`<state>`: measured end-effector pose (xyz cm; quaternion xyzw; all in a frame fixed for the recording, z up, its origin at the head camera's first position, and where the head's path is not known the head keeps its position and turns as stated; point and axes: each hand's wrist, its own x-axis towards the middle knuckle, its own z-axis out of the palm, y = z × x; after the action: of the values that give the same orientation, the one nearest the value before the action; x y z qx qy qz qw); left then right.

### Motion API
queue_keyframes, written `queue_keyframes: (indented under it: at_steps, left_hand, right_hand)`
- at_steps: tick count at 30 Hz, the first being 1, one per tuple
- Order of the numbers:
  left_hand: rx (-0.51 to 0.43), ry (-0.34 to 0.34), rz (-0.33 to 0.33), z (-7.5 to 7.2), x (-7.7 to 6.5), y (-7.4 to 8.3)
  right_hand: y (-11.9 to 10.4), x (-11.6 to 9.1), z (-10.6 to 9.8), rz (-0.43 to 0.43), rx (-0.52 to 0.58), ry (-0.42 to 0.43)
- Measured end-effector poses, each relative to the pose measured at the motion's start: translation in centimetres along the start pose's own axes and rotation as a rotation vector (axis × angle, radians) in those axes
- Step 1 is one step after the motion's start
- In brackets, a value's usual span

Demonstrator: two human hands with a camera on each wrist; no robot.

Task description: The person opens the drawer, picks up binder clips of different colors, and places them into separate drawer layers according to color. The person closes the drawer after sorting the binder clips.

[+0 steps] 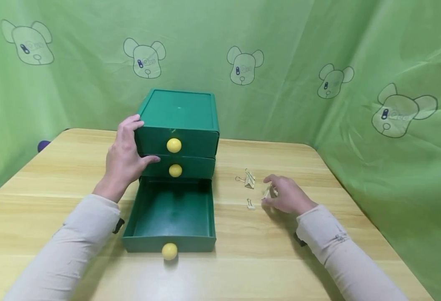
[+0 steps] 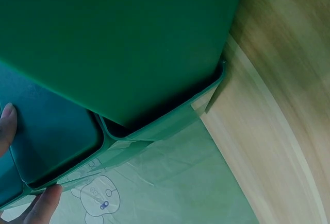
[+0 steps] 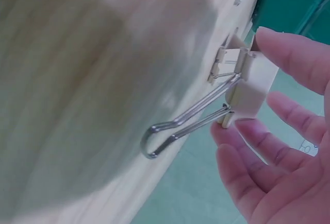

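Note:
A green drawer cabinet point(image 1: 180, 109) with yellow round knobs stands on the table, its bottom drawer point(image 1: 169, 243) pulled out and the upper two closed. My left hand point(image 1: 123, 161) grips the cabinet's left front corner, thumb across the middle drawer's front and fingers along the side up to the top edge. To the right, my right hand point(image 1: 287, 195) pinches a pale binder clip point(image 3: 252, 87) between thumb and fingers, close over the table; one wire handle points away from the palm. Left of that hand lie a larger binder clip point(image 1: 249, 179) and a small one point(image 1: 250, 205).
The light wooden table point(image 1: 265, 267) reaches back to a green curtain point(image 1: 194, 25) printed with mouse heads, which also hangs along the right side. The open drawer juts toward me between my two arms. A purple round thing point(image 1: 43, 145) shows beyond the table's left edge.

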<state>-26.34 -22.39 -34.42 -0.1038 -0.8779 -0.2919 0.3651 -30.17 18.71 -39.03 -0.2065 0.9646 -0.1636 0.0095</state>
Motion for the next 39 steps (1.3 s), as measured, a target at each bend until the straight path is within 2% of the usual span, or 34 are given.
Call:
queue_keyframes:
  at_steps: [8,21,33,39]
  left_hand:
    - [0.002,-0.005,-0.005,0.0,0.0,0.0]
    - [-0.005,-0.001,0.001,0.0,0.1,0.0]
    - [-0.009,0.006,0.001,0.1,0.0,0.3]
    - [-0.009,0.009,0.0,0.1,0.0,0.4]
  right_hand:
    - [-0.9,-0.1,-0.2,-0.037,0.021,0.063]
    - [-3.5,-0.1,-1.1,-0.109,0.031,0.138]
    - [-4.9,-0.3,-1.8,-0.099,0.056,0.18]
    - [-5.4,-0.5,-2.4,-0.138,0.038,0.212]
